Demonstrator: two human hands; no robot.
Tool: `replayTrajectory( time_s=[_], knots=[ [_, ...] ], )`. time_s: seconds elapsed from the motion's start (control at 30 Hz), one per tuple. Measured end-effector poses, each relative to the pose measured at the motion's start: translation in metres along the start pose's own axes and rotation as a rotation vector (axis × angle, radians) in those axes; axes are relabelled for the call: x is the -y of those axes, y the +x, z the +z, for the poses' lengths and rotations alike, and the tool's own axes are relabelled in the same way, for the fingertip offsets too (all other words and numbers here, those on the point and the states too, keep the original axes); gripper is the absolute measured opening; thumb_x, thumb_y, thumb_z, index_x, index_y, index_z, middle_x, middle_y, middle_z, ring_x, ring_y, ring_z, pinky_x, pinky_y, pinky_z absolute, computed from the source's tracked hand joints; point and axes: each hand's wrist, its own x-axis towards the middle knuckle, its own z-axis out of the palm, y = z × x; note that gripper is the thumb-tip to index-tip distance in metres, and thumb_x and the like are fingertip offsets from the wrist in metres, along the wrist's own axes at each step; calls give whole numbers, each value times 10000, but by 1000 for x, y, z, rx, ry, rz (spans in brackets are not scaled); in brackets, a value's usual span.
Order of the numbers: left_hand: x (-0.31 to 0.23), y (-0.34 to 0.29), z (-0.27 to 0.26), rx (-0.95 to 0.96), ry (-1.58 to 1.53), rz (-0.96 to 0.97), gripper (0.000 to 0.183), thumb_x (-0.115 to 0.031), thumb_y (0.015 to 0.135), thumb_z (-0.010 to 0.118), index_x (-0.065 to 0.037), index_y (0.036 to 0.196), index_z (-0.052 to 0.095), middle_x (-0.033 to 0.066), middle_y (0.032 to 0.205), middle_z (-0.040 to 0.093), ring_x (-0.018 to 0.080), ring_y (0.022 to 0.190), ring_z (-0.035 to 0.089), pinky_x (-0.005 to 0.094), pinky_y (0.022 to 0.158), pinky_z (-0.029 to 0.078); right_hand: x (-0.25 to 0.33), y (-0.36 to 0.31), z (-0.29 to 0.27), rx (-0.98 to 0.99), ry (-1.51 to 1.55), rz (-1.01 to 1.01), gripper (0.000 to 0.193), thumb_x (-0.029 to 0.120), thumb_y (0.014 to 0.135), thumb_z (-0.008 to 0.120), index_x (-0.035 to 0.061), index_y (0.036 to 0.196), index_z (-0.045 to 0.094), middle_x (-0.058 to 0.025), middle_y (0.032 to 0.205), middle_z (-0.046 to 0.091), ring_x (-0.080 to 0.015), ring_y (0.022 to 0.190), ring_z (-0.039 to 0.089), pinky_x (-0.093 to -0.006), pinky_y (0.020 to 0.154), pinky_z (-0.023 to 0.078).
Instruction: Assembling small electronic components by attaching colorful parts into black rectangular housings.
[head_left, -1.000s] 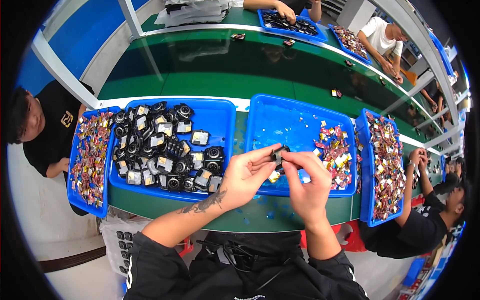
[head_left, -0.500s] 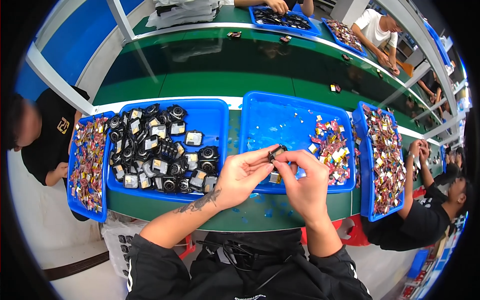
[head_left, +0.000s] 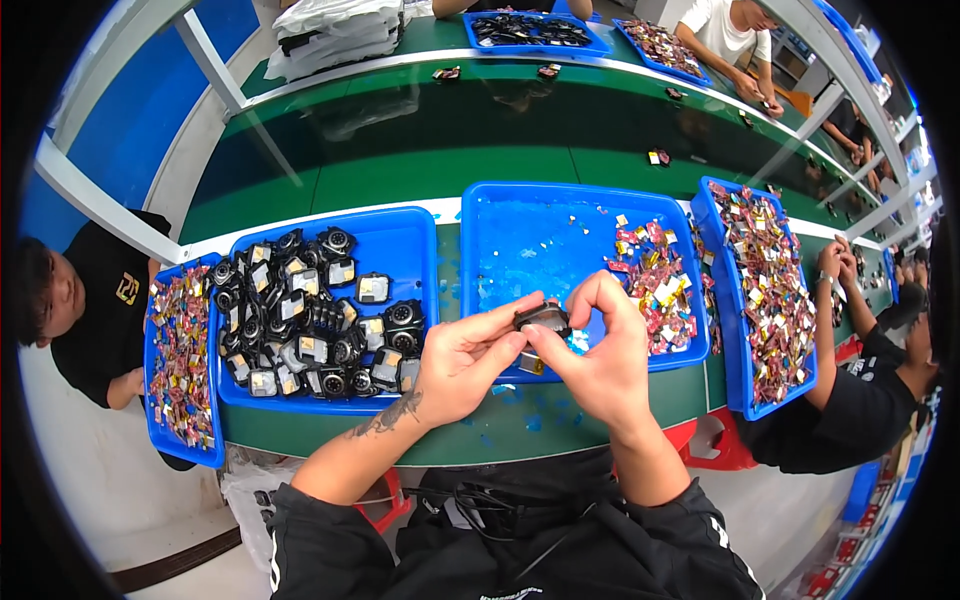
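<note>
My left hand point(head_left: 460, 365) pinches a small black watch case point(head_left: 545, 318) between thumb and fingers, above the front edge of the middle blue tray point(head_left: 515, 225). My right hand point(head_left: 608, 365) is closed on its right side, with the thumb against the lower edge and the index finger bent above. A small silver and yellowish piece point(head_left: 531, 362) shows just below the case; whether it is joined to it I cannot tell. Small pink, white and gold parts point(head_left: 655, 290) are heaped in the right half of that tray, among blue film scraps.
A blue tray point(head_left: 428, 240) of black watch cases stands left. Narrow trays of pink and gold parts flank both sides, the left tray point(head_left: 212, 440) and right tray point(head_left: 745, 385). Beyond runs a green conveyor point(head_left: 400, 150) with a few loose pieces. Co-workers sit left, right and across.
The watch case has turned in my fingers and shows a broader dark face. My right index finger has lifted and bent. The whole view has shifted slightly.
</note>
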Motion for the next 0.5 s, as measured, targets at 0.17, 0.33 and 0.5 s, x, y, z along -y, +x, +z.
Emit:
replayTrajectory(
  time_s=[0.17,0.33,0.5],
  knots=[
    [-1,7,2,-135,-285,-7,409,16,957,505,76,1357,444,175,1208,612,184,1111,598,298,950,489,-14,-15,-1,-21,435,125,366,0,754,765,26,1041,538,-39,948,558,-126,864,569,-276,747,509],
    [-2,7,2,-192,-277,4,431,13,957,503,60,1376,415,169,1235,593,169,1111,592,290,940,484,-8,-19,4,-6,436,287,379,-39,797,725,-5,1134,554,-96,1081,615,-121,962,601,-254,804,542],
    [-6,4,1,-215,-131,82,400,28,933,533,24,1332,502,155,1223,597,188,1094,607,293,927,489,-16,-18,1,89,626,304,281,-49,829,692,-26,1084,575,-78,985,642,-109,904,623,-239,787,547]
  ],
)
